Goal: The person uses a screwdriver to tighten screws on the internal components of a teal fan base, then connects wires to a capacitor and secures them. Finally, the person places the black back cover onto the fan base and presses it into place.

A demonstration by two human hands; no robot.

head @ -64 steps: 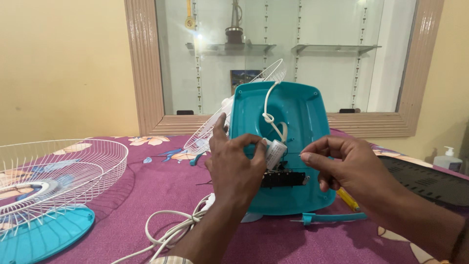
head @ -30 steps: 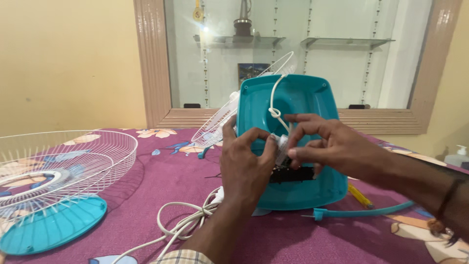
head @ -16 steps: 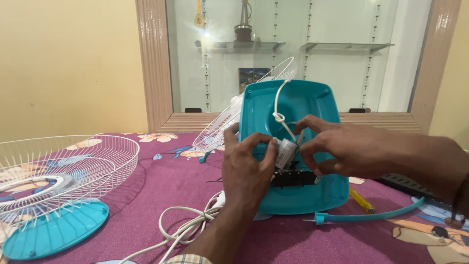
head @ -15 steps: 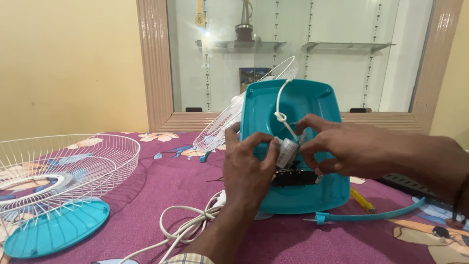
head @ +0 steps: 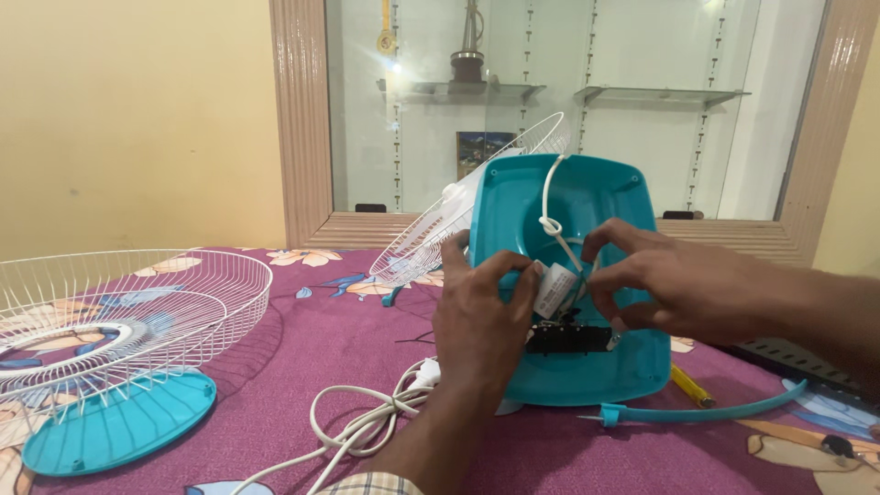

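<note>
The teal fan base (head: 587, 202) stands tilted up at the counter's (head: 302, 353) centre; the left hand (head: 481, 316) clamps its left edge beside the white capacitor (head: 553, 289); the right hand (head: 665, 284), at three o'clock, pinches the wires there; seemingly wiring work; next calls for fine fingertip control.

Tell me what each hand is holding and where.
Left hand grips the teal fan base by its left edge; right hand touches wires beside the white capacitor.

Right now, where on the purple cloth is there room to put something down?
A bare patch lies between the white wire guard and the white cord. It is crowded around the teal fan base, where the left hand and right hand work.
</note>
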